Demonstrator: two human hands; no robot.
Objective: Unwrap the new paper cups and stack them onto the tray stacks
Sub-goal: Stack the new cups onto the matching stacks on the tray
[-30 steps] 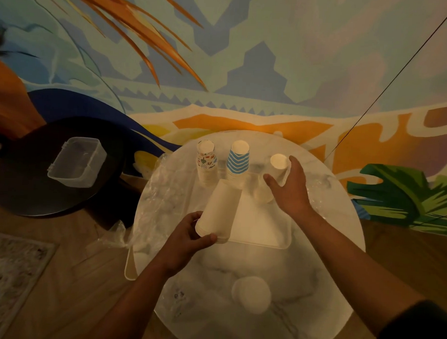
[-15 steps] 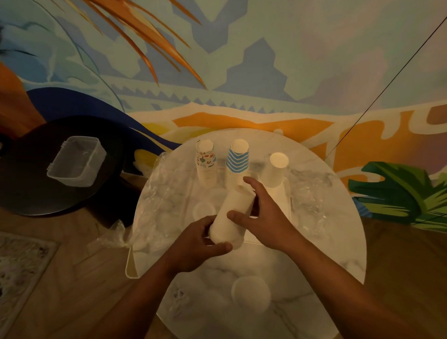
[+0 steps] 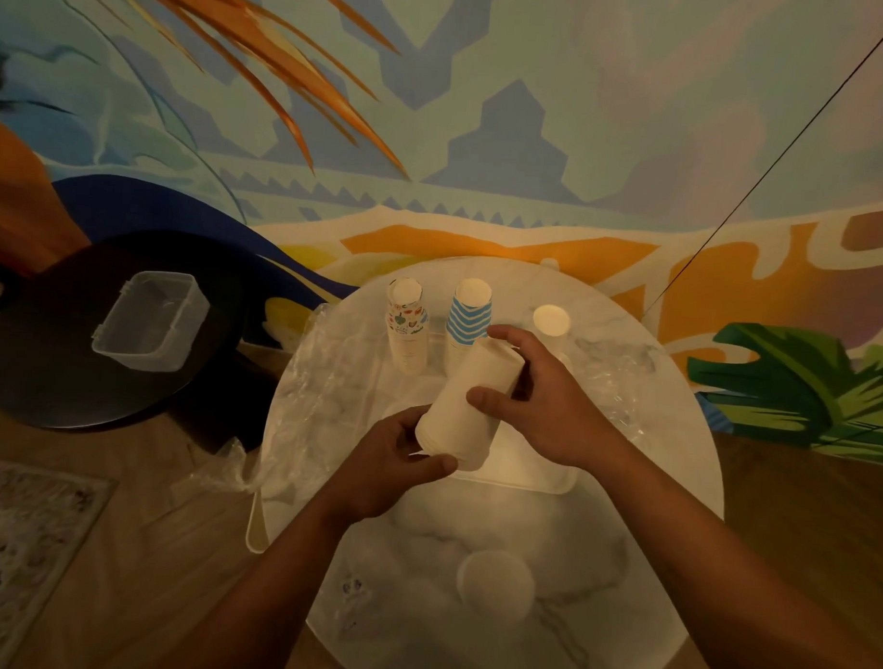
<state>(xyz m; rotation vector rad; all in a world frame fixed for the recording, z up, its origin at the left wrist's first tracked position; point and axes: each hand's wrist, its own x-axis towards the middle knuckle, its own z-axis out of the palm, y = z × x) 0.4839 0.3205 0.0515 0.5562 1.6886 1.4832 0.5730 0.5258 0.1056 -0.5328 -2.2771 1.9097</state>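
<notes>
Holding a nested sleeve of plain white paper cups between two bare hands, a person stands over a round marble desk. The left hand clamps its grip around the wide, open-mouth end of the sleeve, thumb pressed along the rim nearest the body. The right hand closes its grip over the narrow, closed-bottom end, fingers curled across the top and thumb against the side. The sleeve's long axis tilts up and away from the left grip toward the right grip, so its far end points at the three stacks standing on the pale tray beyond both hands. Just past the right grip, close behind its fingers, stands the blue-and-white striped stack. Farther to the left of that grip stands a stack with small coloured prints. To the right of the right grip, partly hidden by the hand, stands the plain white stack, which looks like the matching home for the held cups. The right hand is nearer that stack, so it seems best placed to carry the cups over, once the sleeve is turned upright with mouths down. Crumpled clear wrapping lies on the desk to the left of the left grip.
</notes>
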